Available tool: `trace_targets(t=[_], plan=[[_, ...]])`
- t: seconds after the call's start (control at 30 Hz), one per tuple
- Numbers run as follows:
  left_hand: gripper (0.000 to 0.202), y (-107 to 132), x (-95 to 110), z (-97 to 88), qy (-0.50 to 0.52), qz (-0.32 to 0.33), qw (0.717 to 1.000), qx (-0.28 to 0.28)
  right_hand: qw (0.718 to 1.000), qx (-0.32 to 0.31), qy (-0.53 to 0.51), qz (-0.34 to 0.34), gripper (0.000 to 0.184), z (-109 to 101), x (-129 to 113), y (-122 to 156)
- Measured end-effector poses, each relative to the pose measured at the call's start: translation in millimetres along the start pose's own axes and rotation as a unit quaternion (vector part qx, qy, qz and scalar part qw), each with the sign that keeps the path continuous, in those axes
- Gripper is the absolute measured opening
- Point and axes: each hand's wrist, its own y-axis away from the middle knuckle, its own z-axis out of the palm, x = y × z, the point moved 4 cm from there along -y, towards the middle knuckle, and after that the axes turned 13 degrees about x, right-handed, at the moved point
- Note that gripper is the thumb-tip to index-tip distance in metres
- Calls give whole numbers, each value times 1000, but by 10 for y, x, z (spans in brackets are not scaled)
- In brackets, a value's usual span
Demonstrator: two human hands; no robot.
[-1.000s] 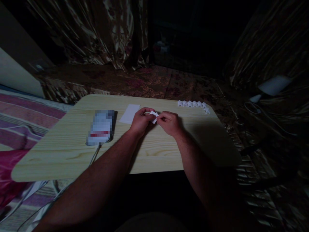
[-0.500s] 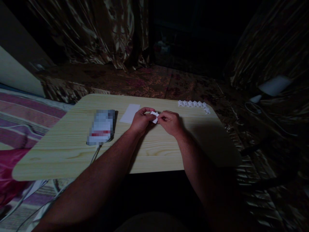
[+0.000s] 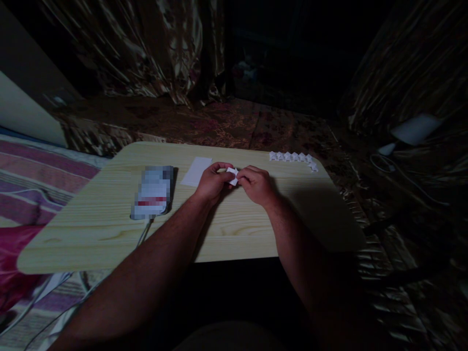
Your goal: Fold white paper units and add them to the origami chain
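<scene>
Above the table (image 3: pixel 109 214), left hand (image 3: pixel 211 184) and right hand (image 3: pixel 257 185) pinch a small paper star (image 3: pixel 232 175) between fingertips; light, crushable, probably best held by its edges.

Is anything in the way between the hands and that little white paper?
Nothing visible. The left hand and right hand both pinch the folded paper piece directly. The white paper slip and the row of paper stars lie apart on the table.
</scene>
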Motion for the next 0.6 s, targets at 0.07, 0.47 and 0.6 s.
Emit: trace_targets(t=[0.07,0.47,0.6], plan=[[38,5,5,4,4,0,1000,1,1000,-2,-2,-3,18,-4,0,-2],[40,-11,-22,-5,5,18,1000,-1,957,81,-160,230,8,47,161,57],[36,0,-29,1,-1,37,999,3,922,103,-179,326,14,52,236,69]])
